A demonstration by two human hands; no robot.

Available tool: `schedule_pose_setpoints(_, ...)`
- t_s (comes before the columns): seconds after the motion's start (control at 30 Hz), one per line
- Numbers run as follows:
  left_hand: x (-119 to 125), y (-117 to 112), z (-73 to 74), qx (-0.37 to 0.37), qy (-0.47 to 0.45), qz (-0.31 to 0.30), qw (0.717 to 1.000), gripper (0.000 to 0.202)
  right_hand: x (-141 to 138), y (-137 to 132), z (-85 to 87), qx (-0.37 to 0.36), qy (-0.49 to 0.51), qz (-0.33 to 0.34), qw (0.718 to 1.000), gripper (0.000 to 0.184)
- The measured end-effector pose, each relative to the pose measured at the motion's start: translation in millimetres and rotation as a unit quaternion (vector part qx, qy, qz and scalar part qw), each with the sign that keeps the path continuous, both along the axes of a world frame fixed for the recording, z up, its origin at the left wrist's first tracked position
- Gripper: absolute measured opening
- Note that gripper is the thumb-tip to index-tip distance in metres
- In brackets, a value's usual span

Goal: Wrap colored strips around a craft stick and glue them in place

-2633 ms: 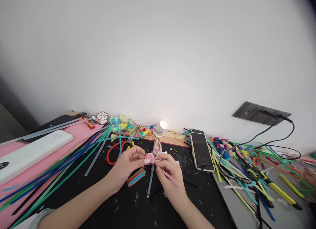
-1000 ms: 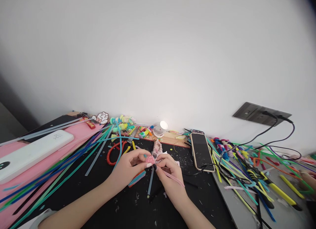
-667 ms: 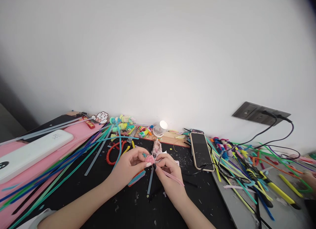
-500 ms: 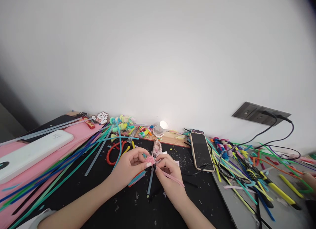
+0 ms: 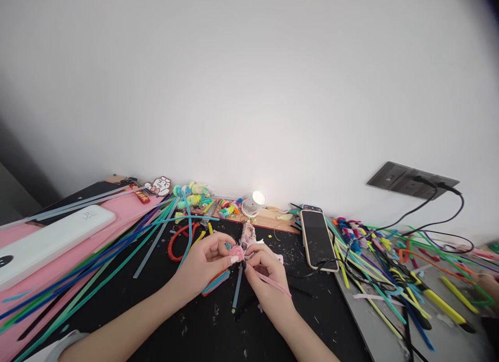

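Between the thumb and fingers of my left hand [image 5: 206, 260] is a coil of pink pipe cleaner [image 5: 236, 253], wound into a small flat disc. My right hand [image 5: 268, 273] is closed at the disc's right side, pinching the same pink pipe cleaner. A loose pink tail [image 5: 275, 284] runs out across my right palm. Dark tips show by the right fingertips; what they are I cannot make out. Just beyond the fingers lies a hot glue gun nozzle-like pale, stained piece [image 5: 248, 231]. Below the hands a translucent glue stick [image 5: 237, 287] rests on the black mat [image 5: 210, 331].
Red-handled pliers [image 5: 175, 245] and blue pipe cleaners [image 5: 128, 247] lie left, near a white power bank [image 5: 58, 242]. A paper cup [image 5: 254, 203] stands by the wall. To the right are a phone [image 5: 318, 240], cables, yellow-black pliers [image 5: 436, 299] and another person's hand [image 5: 489, 284].
My hands stay almost where they were, with the pink disc turned slightly more toward the camera. At the right edge, the other person's hand has come a little further into view.
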State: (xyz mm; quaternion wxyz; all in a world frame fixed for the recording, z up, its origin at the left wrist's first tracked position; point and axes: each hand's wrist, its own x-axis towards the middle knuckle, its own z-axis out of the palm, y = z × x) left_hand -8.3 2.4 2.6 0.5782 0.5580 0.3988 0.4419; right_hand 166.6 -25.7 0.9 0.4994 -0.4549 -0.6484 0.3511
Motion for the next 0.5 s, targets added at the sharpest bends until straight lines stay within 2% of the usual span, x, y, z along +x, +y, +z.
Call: schedule_pose_setpoints(0.5, 4.2, -1.8, -0.6, -0.011, -0.008, 0.029, 1.0, 0.022, -1.6, -1.6, -2.6, -0.021, 0.047, -0.002, 0.999, 0.016)
